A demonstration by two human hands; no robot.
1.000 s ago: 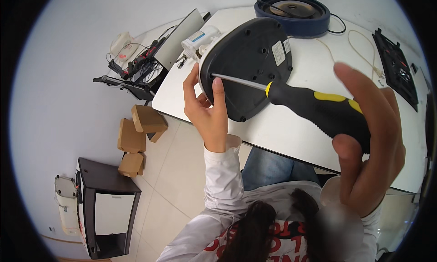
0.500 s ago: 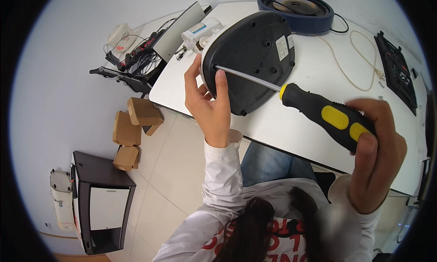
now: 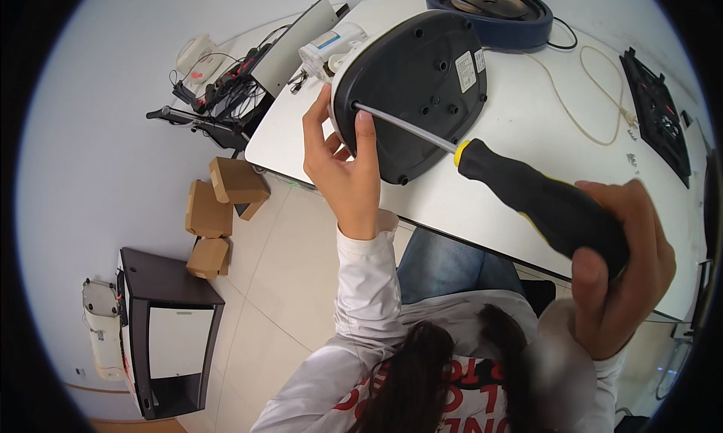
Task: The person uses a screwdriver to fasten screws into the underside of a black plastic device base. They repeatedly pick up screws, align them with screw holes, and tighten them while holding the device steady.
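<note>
A white appliance base (image 3: 410, 143) is tilted up on the table with its black underside facing me. Recessed holes and white labels show on that underside. My left hand (image 3: 348, 166) grips its left edge, fingers behind and thumb in front beside a corner hole. Into that hole runs the metal shaft of a large screwdriver (image 3: 538, 192); the tip is hidden inside. My right hand (image 3: 629, 263) is closed around the end of its black handle, thumb below and fingers behind.
A white cylindrical part (image 3: 331, 47) lies behind the base. At the back sits a dark blue round appliance (image 3: 493, 34). To the right are a pale cord (image 3: 561, 105), small screws (image 3: 632, 160) and a black tool case (image 3: 657, 113). Cardboard boxes (image 3: 209, 207) stand left on the floor.
The screwdriver handle has turned about its axis; its yellow patches no longer face up. My right fingers have shifted on it. The left hand still holds the base.
</note>
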